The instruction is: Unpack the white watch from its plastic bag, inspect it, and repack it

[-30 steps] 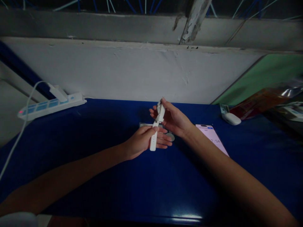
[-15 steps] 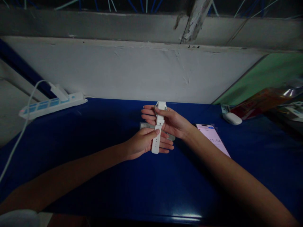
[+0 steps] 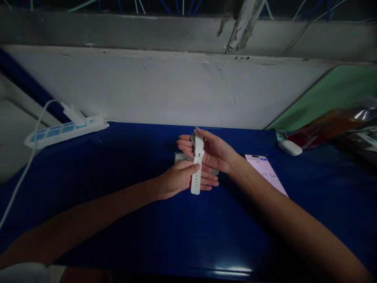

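A white wristwatch [image 3: 196, 179] is held up between both hands over the blue desk, its strap hanging toward me with a row of holes showing. My left hand [image 3: 178, 179] pinches the holed strap end, thumb on top and fingers stretched out beneath it. Around the watch's upper part, my right hand [image 3: 216, 151] has its fingers behind the case and its thumb at the top of the strap. Most of the watch face is hidden by the strap and fingers. Behind the hands, a pale flat object [image 3: 178, 157] on the desk is mostly covered.
A phone [image 3: 266, 173] showing a clock lies right of my right forearm. Farther right are a white mouse-like object [image 3: 290, 147] and a red-orange package [image 3: 312, 129]. A power strip [image 3: 67, 129] with a plugged-in white cable sits at the left by the wall [image 3: 165, 90].
My right thumb has slid up from across the strap to its top edge. The watch and my left hand have shifted slightly right and down.
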A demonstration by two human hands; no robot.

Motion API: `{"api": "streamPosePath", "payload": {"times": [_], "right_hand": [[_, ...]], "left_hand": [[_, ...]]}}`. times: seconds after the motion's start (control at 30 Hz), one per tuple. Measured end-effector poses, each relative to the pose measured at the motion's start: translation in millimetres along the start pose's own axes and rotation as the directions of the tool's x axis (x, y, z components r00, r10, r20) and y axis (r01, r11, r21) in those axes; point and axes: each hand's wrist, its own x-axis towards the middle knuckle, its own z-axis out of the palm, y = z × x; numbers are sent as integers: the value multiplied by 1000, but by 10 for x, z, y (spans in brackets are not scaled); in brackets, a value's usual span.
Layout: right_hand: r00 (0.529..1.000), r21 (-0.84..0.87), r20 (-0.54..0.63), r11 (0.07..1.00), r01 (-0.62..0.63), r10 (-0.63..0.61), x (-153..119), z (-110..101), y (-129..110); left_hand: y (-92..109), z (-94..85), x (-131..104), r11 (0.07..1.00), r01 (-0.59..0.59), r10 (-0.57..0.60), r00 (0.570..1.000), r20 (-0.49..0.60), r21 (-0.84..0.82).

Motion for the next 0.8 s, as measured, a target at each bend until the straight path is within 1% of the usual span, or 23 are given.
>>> {"api": "streamPosePath", "payload": {"times": [0.23,0.47,0.63,0.8], "right_hand": [[1000,-14,24,1000,-20,20,13,-37,-11],[996,-54,81,998,-34,39,-4,-63,-18],[995,-61,92,998,-18,23,-20,-52,-25],[997,-64,76,998,-20,25,-13,-47,-18]], "left_hand": [[12,-3,-5,999,30,-30,999,-15,-14],[6,-21,-12,999,29,-28,999,23,-20],[8,-7,-12,1000,-8,8,1000,-12,4],[12,17,-6,1000,-3,3,999,-47,-2]]}}
